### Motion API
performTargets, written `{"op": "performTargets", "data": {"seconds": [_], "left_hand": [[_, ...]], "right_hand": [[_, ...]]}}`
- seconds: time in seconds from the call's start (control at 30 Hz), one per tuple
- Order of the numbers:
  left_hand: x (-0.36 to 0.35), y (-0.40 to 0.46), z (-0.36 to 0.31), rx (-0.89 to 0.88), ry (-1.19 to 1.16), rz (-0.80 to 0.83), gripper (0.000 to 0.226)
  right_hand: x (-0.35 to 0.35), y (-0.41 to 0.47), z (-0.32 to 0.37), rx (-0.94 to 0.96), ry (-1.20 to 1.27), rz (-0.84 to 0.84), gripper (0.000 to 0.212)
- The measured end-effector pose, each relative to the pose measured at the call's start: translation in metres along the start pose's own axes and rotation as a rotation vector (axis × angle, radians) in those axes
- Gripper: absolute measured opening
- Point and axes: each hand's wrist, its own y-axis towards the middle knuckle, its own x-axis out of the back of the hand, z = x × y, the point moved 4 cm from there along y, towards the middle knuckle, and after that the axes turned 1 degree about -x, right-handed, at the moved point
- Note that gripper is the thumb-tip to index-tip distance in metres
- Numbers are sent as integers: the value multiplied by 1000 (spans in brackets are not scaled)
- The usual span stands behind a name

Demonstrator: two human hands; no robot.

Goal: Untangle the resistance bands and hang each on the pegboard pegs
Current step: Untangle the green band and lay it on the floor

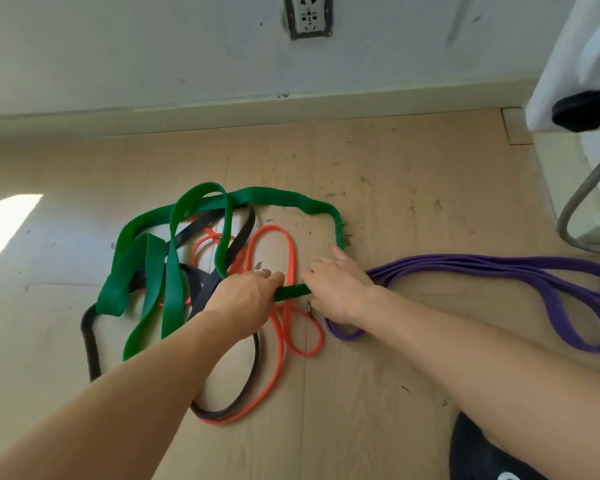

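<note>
A wide green band (278, 199) lies looped on the wooden floor, tangled with a black band (90, 344) and a thin orange band (279, 348). My left hand (246, 299) grips a short stretch of the green band near the middle of the tangle. My right hand (336, 289) holds the same stretch from the right, fingers reaching over the orange loop. A purple band (499, 265) lies apart to the right, folded in several strands; its near end passes under my right wrist. No pegboard is in view.
A white wall with a skirting board and a power socket (309, 15) runs along the back. White furniture with a black knob (582, 109) and a grey metal leg (579, 202) stands at the right. A dark shoe (482, 455) sits at the bottom right.
</note>
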Motion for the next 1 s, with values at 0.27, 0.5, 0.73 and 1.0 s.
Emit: {"op": "performTargets", "data": {"seconds": [0.27,0.5,0.73,1.0], "left_hand": [[81,-65,33,9,-291,-73,55],[202,-153,21,24,-779,-435,75],[256,-248,0,-66,-1030,-679,53],[267,-304,-13,-50,-714,-556,27]], "right_hand": [[99,-28,24,-53,716,-40,26],[268,-85,91,-48,1107,-414,42],[342,-162,172,-25,1319,-555,24],[347,-221,179,8,1718,-595,11]]}}
